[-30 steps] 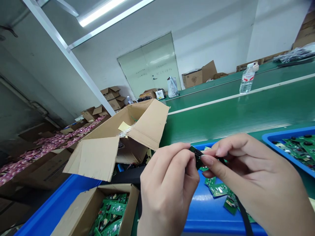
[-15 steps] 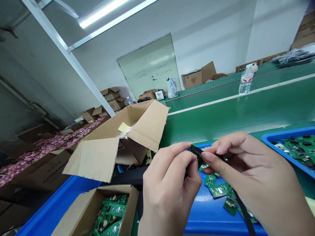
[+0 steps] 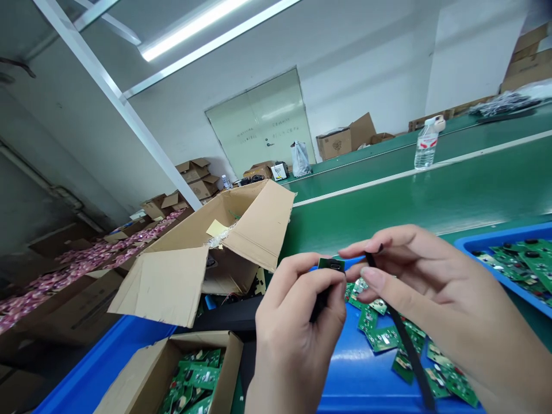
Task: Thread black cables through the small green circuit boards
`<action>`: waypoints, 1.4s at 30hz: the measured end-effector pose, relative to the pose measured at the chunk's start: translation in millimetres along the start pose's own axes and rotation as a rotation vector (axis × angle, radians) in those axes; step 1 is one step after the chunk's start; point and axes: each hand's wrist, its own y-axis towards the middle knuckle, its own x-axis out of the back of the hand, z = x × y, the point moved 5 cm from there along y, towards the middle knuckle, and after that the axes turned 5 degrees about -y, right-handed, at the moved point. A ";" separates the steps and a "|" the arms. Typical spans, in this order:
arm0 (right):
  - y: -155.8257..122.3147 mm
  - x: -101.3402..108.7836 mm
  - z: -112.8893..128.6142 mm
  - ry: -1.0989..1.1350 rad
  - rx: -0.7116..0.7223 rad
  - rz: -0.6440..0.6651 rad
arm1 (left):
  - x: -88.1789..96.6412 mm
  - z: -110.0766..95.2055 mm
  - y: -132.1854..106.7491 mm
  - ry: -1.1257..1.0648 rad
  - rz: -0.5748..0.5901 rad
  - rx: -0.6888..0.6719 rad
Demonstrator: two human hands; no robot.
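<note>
Between the thumb and fingers of my left hand [image 3: 297,322] is a small green circuit board [image 3: 325,263], with a metal port at its edge facing up. Something dark shows under the curled fingers, too hidden to name. Just to the right, my right hand [image 3: 444,299] holds a narrow black strip [image 3: 407,339] near its upper end. The strip hangs from the fingers down to the bottom of the view. Its fingertips are very close to the board. Below both hands, loose green circuit boards [image 3: 382,339] lie scattered in a blue tray [image 3: 357,382].
At lower left a small carton [image 3: 235,351] holds more boards. Behind it stands a large open carton [image 3: 263,230] with spread flaps. Another blue tray [image 3: 468,244] of boards is at right. A water bottle [image 3: 426,146] stands on the green bench [image 3: 379,210].
My right fingers have come away from the board's port and spread somewhat, with the black strip now apart from it. The board has turned so its port faces up.
</note>
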 end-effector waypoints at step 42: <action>-1.0 1.3 15.5 -0.397 0.800 0.116 | -0.6 18.4 -7.8 -0.476 -0.096 0.497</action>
